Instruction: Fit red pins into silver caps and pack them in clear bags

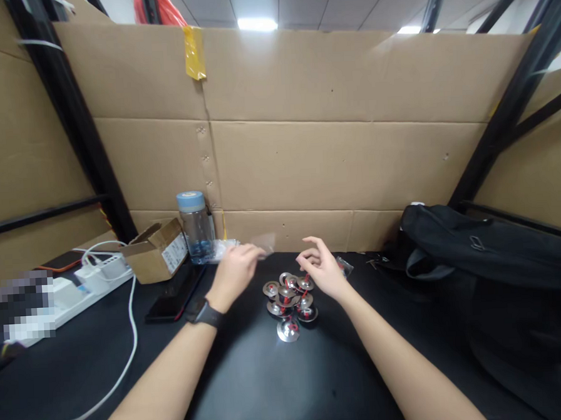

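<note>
Several small silver finger cymbals point(288, 330) with red cords lie in a loose pile on the black table. My left hand point(236, 269), a dark watch on its wrist, is up and to the left of the pile. Its fingers are closed on a small clear plastic bag point(266, 242), smeared by motion. Just right of the pile, my right hand point(322, 267) hovers with bent fingers held apart and nothing between them. Behind it on the table lies another clear plastic packet point(345, 267) with something red inside.
At left stand a blue-lidded bottle point(194, 230), an open cardboard box point(155, 251), a dark phone point(172, 300) and a white power strip point(73, 296) with a cable. More clear plastic point(219, 247) lies by the bottle. A black backpack point(489, 249) fills the right side. Cardboard walls the back.
</note>
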`<action>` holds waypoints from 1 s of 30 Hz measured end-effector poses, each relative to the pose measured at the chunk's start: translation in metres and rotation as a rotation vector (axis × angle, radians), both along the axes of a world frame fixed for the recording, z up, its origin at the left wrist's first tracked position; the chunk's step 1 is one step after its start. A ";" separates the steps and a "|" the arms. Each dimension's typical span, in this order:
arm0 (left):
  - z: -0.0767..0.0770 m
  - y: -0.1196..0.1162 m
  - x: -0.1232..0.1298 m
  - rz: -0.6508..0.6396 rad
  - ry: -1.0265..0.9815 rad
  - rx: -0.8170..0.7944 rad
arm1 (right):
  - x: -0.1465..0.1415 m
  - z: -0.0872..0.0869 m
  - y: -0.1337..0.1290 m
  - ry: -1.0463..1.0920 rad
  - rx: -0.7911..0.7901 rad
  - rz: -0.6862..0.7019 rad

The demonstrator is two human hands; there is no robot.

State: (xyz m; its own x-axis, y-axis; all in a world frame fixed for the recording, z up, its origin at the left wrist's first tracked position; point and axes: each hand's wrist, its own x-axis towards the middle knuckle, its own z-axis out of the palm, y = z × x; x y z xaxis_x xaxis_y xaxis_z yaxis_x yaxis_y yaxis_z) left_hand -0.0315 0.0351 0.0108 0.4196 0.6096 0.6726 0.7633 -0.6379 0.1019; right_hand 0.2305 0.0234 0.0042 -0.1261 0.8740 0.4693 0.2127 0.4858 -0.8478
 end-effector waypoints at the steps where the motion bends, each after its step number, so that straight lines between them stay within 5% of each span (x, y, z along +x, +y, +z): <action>1: 0.001 0.007 -0.015 0.112 -0.033 0.023 | 0.006 0.000 0.004 -0.038 0.028 -0.037; 4: -0.003 0.028 -0.057 0.344 -0.033 -0.014 | 0.030 0.001 0.016 -0.180 0.112 -0.164; 7: -0.019 0.042 -0.080 0.412 0.056 -0.227 | 0.058 -0.002 0.028 -0.320 0.148 -0.294; 11: -0.039 0.050 -0.081 0.441 0.113 -0.391 | 0.097 -0.014 0.045 -0.517 0.149 -0.434; 15: -0.041 0.051 -0.074 0.426 0.105 -0.434 | 0.126 -0.027 0.054 -0.714 -0.017 -0.503; 23: -0.040 0.052 -0.068 0.428 0.113 -0.515 | 0.140 -0.037 0.047 -0.768 -0.154 -0.342; 30: -0.032 0.043 -0.060 0.465 0.111 -0.375 | 0.129 -0.031 0.050 -0.765 -0.154 -0.238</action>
